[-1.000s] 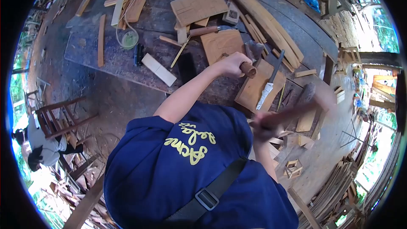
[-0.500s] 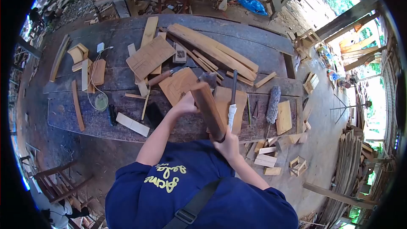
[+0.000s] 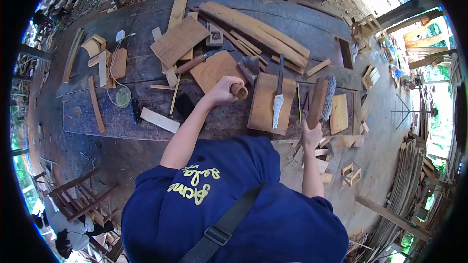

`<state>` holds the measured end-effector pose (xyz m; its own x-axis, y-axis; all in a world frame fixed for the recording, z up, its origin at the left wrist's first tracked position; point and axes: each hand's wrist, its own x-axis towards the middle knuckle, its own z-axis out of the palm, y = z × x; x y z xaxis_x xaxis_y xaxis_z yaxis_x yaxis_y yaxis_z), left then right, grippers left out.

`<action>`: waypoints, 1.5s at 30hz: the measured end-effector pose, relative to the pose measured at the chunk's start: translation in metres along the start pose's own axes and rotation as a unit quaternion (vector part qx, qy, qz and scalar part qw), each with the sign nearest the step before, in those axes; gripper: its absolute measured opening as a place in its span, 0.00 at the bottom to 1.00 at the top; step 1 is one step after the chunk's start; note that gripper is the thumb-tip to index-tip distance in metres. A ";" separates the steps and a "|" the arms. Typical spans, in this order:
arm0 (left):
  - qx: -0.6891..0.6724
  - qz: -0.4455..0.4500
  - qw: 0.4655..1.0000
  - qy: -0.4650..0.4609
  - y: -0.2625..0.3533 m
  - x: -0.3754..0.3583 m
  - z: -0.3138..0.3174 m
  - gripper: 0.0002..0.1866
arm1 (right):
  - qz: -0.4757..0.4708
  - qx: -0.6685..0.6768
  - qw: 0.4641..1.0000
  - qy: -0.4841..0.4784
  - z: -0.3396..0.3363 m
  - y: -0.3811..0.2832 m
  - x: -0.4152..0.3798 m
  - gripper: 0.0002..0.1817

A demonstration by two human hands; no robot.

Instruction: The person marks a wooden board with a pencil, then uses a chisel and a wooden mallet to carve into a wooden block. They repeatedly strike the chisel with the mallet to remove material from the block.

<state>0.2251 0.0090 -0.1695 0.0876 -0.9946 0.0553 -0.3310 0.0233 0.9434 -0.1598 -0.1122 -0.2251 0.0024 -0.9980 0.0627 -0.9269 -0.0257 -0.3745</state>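
Note:
My left hand point(image 3: 222, 91) is closed round a short wooden handle point(image 3: 239, 90) whose round end points at the camera; its far part is hidden. Out to the right, my right hand point(image 3: 312, 134) grips the lower end of a long dark wooden block point(image 3: 318, 101), held upright beside a grey fluffy duster point(image 3: 328, 98). Between my hands, a wooden board point(image 3: 258, 109) lies on the dark workbench point(image 3: 117, 129), with a dark metal rod with a white-wrapped end point(image 3: 278, 104) on it. A carved square board point(image 3: 214, 72) lies just beyond my left hand.
Long planks point(image 3: 256, 31) and a wide flat board point(image 3: 178, 43) lie farther back on the bench. At the left are a white charger point(image 3: 120, 36) and curved wood pieces point(image 3: 93, 47). A person point(image 3: 73, 234) is at the lower left, near a wooden frame.
My hands have moved apart. The right one has carried the dark wooden block to the right, beside the duster. The wooden handle in my left hand now shows. The view has shifted slightly.

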 end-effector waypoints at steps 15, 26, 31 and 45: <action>0.052 0.043 0.997 0.043 -0.017 0.002 0.013 0.13 | -0.138 0.362 0.900 -0.202 -0.019 -0.187 -0.049 0.21; 0.256 -0.143 0.856 0.427 -0.049 -0.095 0.038 0.31 | -0.203 0.288 0.888 -0.297 -0.024 -0.269 -0.094 0.19; 0.356 -0.429 0.719 0.414 -0.093 -0.145 0.042 0.44 | -0.322 0.354 0.860 -0.181 0.001 -0.259 -0.095 0.18; 0.261 -0.513 0.729 0.371 -0.076 -0.125 0.013 0.68 | -0.272 0.369 0.855 -0.243 -0.013 -0.270 -0.101 0.17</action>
<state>0.2272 0.1307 -0.2527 0.9603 -0.1289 -0.2474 -0.0291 -0.9283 0.3707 0.0852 -0.0037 -0.1178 0.6794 -0.7285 0.0881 -0.2510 -0.3436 -0.9050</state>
